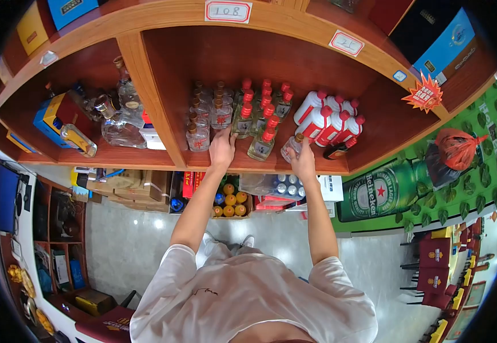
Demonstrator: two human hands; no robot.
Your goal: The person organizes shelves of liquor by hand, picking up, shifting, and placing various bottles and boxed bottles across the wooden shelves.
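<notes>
While the right hand [304, 162] curls around a small clear bottle [289, 150] at the front edge of the shelf [260, 167], right of its middle, the left hand [222, 150], fingers half bent, reaches in over that edge beside the red-capped bottles [262, 144]; whether it grips one, I cannot tell. From the head view, white-and-red bottles [317, 124] crowd toward the right corner, so a firm, upright hold and a light left-hand touch would best spare the neighbours a knock
</notes>
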